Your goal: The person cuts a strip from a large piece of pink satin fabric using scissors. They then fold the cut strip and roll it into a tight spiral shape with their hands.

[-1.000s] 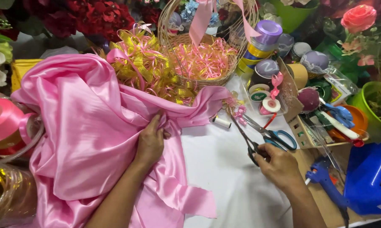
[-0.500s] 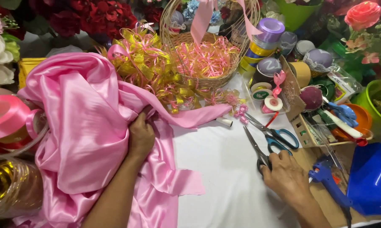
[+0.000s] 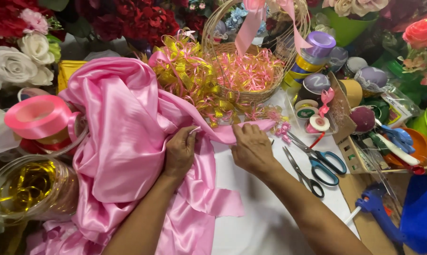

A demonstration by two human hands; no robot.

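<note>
While both hands work the pink satin cloth (image 3: 123, 141), it lies bunched up on the white surface (image 3: 265, 217), spreading to the left of the wicker basket (image 3: 251, 71) and down in front of it. Left hand (image 3: 179, 152) has its grip closed, pinching a fold of the cloth just below and left of the basket. Right hand (image 3: 252, 148) presses down on the narrow strip of the same cloth that runs out right below the basket, fingers curled onto it, so it's holding cloth too.

Scissors (image 3: 312, 163) with blue and black handles lie untouched on the surface, down and to the right of the basket, just beside the right hand. A gold and pink ribbon bow (image 3: 187, 78) touches the basket's left side. Spools of ribbon (image 3: 312, 61) stack up on its right. A pink ribbon roll (image 3: 36, 115) sits well off to the basket's left, past the cloth. A blue glue gun (image 3: 383, 212) is far down to the right.
</note>
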